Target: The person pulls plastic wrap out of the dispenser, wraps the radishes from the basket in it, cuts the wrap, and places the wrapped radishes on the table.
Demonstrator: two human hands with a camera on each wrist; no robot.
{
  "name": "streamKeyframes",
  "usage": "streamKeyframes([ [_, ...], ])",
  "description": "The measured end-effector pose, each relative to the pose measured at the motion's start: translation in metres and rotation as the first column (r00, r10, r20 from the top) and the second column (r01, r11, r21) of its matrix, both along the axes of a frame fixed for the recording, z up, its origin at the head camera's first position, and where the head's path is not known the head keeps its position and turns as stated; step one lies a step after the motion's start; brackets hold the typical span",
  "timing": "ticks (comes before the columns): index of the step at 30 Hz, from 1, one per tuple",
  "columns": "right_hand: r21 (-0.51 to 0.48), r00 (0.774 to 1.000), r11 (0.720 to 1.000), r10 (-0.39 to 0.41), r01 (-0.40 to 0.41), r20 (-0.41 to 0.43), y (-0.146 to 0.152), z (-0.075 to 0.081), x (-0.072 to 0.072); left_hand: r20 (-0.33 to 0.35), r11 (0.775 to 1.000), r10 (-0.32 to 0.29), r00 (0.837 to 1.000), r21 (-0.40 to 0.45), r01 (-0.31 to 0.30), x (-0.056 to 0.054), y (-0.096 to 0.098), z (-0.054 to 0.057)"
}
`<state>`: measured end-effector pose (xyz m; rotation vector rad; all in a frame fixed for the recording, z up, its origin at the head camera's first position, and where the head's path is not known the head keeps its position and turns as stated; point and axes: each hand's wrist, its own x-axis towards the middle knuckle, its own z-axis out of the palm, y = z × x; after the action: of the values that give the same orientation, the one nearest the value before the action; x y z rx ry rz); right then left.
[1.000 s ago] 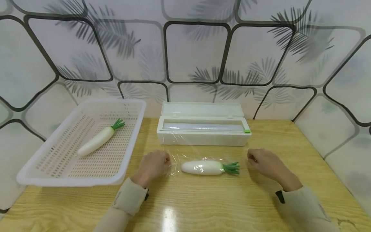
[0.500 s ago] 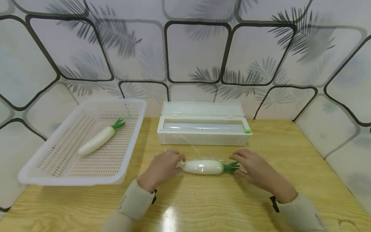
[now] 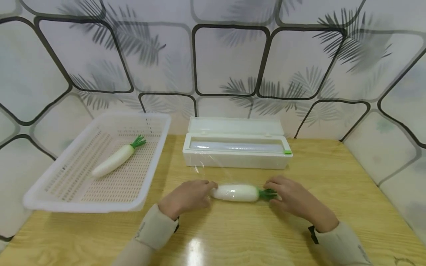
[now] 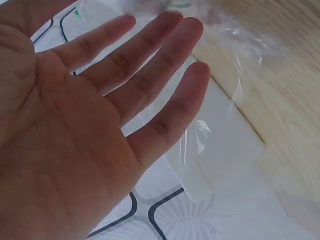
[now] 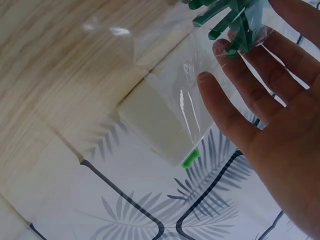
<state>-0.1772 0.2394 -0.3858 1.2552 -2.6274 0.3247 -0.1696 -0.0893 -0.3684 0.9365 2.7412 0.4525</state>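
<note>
A white radish (image 3: 235, 193) with green leaves (image 3: 267, 194) lies on the wooden table under clear plastic wrap. My left hand (image 3: 189, 197) touches its pointed end, and in the left wrist view that hand (image 4: 100, 110) has nearly straight fingers against the crumpled wrap (image 4: 245, 40). At the leafy end is my right hand (image 3: 293, 195). Its fingers (image 5: 230, 110) look extended in the right wrist view, touching the wrap beside the leaves (image 5: 240, 22). The film runs back to a white wrap box (image 3: 237, 160), whose lid stands up over the roll (image 3: 236, 146).
To the left stands a white perforated basket (image 3: 154, 155) with a second radish (image 3: 114, 160) inside. A green slider (image 3: 287, 152) sits at the box's right end. A patterned wall (image 3: 229, 59) rises behind the table (image 3: 239, 236).
Both hands, first curled and apart from the radish, have moved inward to its two ends, with their fingers unfolding. The radish stays about where it was; the view has shifted slightly.
</note>
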Motion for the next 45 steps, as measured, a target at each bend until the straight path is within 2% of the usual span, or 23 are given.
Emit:
streamKeyframes([
  [8, 0.042, 0.998, 0.999, -0.027, 0.024, 0.062, -0.001, -0.005, -0.004, -0.016, 0.999, 0.009, 1.0, -0.038, -0.01, -0.001, 0.002, -0.003],
  [13, 0.024, 0.997, 0.999, -0.035, 0.034, 0.068, -0.002, -0.007, -0.008, -0.034, 1.0, 0.001, 0.999, -0.029, -0.002, -0.004, 0.002, -0.007],
  [16, -0.001, 0.997, 0.999, -0.033, 0.033, 0.072, -0.003, -0.008, -0.011, -0.04, 1.0, -0.015, 0.999, 0.005, 0.015, -0.007, 0.002, -0.01],
  [20, -0.012, 0.99, 0.998, -0.053, 0.055, 0.128, -0.002, -0.006, -0.015, -0.013, 0.996, -0.024, 1.0, 0.088, 0.025, -0.011, -0.001, -0.014],
  [23, -0.016, 0.978, 0.996, -0.083, 0.087, 0.192, 0.0, -0.003, -0.018, 0.029, 0.984, -0.016, 0.999, 0.175, 0.01, -0.016, -0.003, -0.017],
  [28, -0.076, 0.965, 0.991, -0.084, 0.106, 0.249, 0.002, -0.003, -0.024, 0.018, 0.967, -0.005, 1.0, 0.254, 0.001, -0.023, -0.007, -0.021],
  [32, -0.107, 0.968, 0.99, -0.068, 0.096, 0.243, 0.003, -0.004, -0.027, -0.048, 0.965, 0.016, 0.999, 0.263, -0.003, -0.025, -0.007, -0.024],
  [36, -0.107, 0.966, 0.987, -0.095, 0.123, 0.239, 0.002, -0.004, -0.027, -0.081, 0.965, 0.032, 0.996, 0.26, -0.01, -0.026, -0.006, -0.026],
  [41, -0.101, 0.96, 0.98, -0.144, 0.171, 0.239, -0.001, -0.004, -0.029, -0.054, 0.972, 0.035, 0.998, 0.234, -0.021, -0.026, -0.007, -0.025],
  [45, -0.051, 0.958, 0.983, -0.161, 0.178, 0.239, -0.004, -0.004, -0.03, -0.039, 0.976, 0.02, 0.999, 0.219, -0.011, -0.026, -0.009, -0.026],
])
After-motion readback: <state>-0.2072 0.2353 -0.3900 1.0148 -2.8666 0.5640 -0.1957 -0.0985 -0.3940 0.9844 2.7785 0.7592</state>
